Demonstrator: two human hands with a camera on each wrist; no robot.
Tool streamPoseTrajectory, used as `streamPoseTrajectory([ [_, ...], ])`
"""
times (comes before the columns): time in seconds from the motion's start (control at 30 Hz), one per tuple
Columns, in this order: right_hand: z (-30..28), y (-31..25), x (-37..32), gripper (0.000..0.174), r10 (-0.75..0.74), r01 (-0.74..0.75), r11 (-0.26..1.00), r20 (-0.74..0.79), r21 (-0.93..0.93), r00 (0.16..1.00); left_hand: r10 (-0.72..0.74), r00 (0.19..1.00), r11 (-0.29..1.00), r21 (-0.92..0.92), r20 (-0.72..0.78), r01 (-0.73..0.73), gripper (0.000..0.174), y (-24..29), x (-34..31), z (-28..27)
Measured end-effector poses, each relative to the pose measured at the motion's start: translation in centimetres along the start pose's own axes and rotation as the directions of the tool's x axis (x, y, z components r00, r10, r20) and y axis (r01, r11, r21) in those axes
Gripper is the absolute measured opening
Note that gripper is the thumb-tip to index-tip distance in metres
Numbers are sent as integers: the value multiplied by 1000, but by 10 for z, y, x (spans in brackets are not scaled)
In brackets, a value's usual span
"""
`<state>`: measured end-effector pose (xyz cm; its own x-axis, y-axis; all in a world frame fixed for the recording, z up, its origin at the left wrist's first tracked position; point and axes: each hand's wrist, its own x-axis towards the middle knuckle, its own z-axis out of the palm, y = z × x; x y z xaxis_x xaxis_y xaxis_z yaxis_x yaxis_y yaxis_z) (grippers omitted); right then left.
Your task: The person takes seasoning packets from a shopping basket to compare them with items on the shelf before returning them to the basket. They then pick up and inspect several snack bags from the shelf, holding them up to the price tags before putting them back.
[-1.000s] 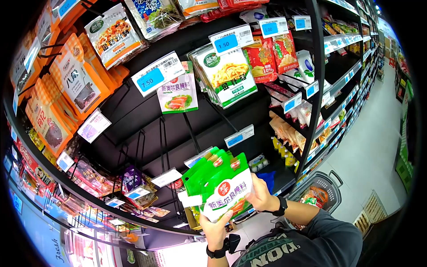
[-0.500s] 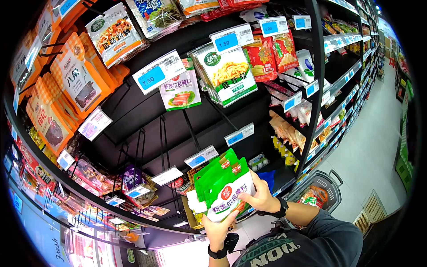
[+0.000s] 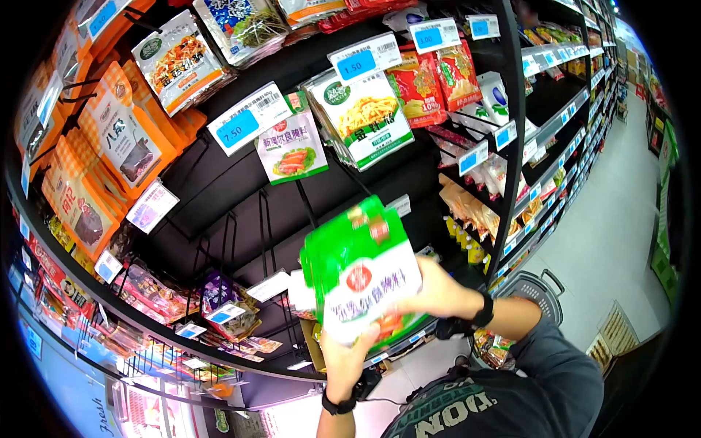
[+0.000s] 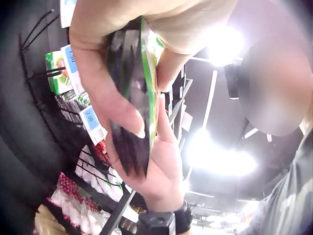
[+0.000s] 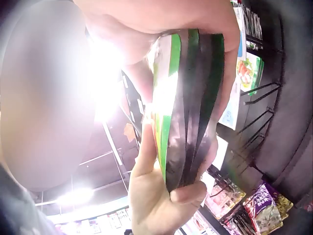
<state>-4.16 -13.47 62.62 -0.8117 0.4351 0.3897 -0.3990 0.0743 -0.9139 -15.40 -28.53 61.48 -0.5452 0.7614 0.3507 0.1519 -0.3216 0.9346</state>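
Note:
A stack of green-and-white marinade packets (image 3: 354,271) is held upright between both hands in front of the shelf. My left hand (image 3: 346,363) grips the lower left corner, thumb on the printed front. On the right side, my right hand (image 3: 440,293) pinches the stack, thumb across the front. Both wrist views show the stack edge-on, with the fingers (image 4: 124,115) wrapped behind its dark backs (image 5: 190,112). A similar marinade packet (image 3: 293,152) hangs on a hook above, under a 7.50 price tag (image 3: 248,120).
Several bare hooks (image 3: 263,219) stick out below the hanging packet. White-and-green food packets (image 3: 365,120) hang to its right, orange bags (image 3: 124,131) to its left. A grey shopping basket (image 3: 537,296) with goods stands on the floor at the right, partly behind the right arm.
Both hands have raised the stack toward the hooks, and it looks larger and slightly blurred. The shelf has shifted slightly left in view. The right arm now covers more of the basket.

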Motion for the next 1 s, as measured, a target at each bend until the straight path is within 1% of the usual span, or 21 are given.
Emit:
streamPoseTrajectory([
  [0.03, -5, -5, 6, 57, 10, -10, 996, -6, 94, 1000, -120, 992, 992, 30, 47, 119, 39, 13, 6, 0],
  [0.07, -9, -10, 10, 55, 19, -17, 983, -10, 185, 1000, 22, 994, 975, 217, 108, -45, 39, 16, 15, -4],
  [0.1, -13, -20, 13, 55, 5, 2, 975, -34, 220, 999, 98, 971, 941, 299, 217, -161, 38, 27, 24, -8],
  [0.13, -15, -33, 13, 56, -6, 20, 967, -56, 254, 998, 182, 950, 842, 458, 255, -284, 40, 45, 31, -17],
  [0.17, -18, -41, 13, 56, -29, 58, 969, -121, 241, 992, 185, 972, 944, 250, 143, -217, 40, 60, 37, -22],
  [0.2, -22, -47, 14, 55, -94, 124, 975, -162, 185, 982, 369, 927, 894, 246, 71, -375, 39, 86, 48, -25],
  [0.23, -27, -52, 18, 54, -123, 149, 979, -176, 142, 977, 552, 834, 746, 458, -20, -483, 35, 103, 62, -33],
  [0.27, -31, -57, 21, 52, -149, 170, 980, -189, 100, 971, 656, 752, 602, 646, -65, -469, 36, 123, 71, -27],
  [0.3, -32, -62, 26, 51, -132, 151, 986, -212, 77, 968, 787, 613, 303, 819, 72, -486, 42, 135, 89, -25],
  [0.33, -29, -68, 30, 51, -96, 119, 989, -228, 93, 969, 832, 441, -153, 904, 336, -400, 49, 147, 106, -19],
  [0.37, -28, -65, 38, 50, -81, 102, 991, -216, 88, 973, 794, 456, -223, 891, 402, -396, 58, 156, 121, -12],
  [0.43, -25, -58, 52, 48, -57, 79, 990, -183, 116, 981, 708, 494, -447, 862, 505, -240, 68, 164, 142, 4],
  [0.47, -20, -59, 57, 47, -40, 65, 987, -168, 150, 985, 705, 464, -517, 837, 536, -180, 65, 164, 156, 5],
  [0.53, -15, -57, 65, 47, -55, 84, 979, -157, 184, 986, 674, 500, -464, 838, 544, -286, 53, 166, 182, -4],
  [0.6, -13, -60, 71, 46, -74, 104, 977, -160, 186, 984, 744, 440, -305, 842, 502, -445, 34, 171, 188, -7],
  [0.63, -13, -63, 73, 46, -110, 135, 975, -144, 179, 983, 785, 378, -215, 788, 490, -576, 22, 176, 190, -6],
  [0.67, -12, -66, 74, 46, -143, 164, 971, -128, 174, 981, 733, 588, 31, 847, 342, -531, 20, 179, 187, -8],
  [0.77, -5, -72, 84, 46, -245, 261, 948, -106, 180, 964, 628, 683, 212, 763, 373, -611, 23, 194, 197, -17],
  [0.8, -2, -73, 88, 46, -316, 328, 929, -95, 170, 944, 628, 683, 211, 763, 373, -611, 23, 198, 201, -18],
  [0.9, 4, -71, 105, 45, -348, 357, 921, -86, 156, 934, 540, 726, 282, 722, 425, -632, 23, 204, 209, -20],
  [1.0, 8, -69, 116, 45, -348, 357, 912, -79, 200, 934, 491, 743, 233, 753, 455, -616, 24, 213, 208, -21],
])
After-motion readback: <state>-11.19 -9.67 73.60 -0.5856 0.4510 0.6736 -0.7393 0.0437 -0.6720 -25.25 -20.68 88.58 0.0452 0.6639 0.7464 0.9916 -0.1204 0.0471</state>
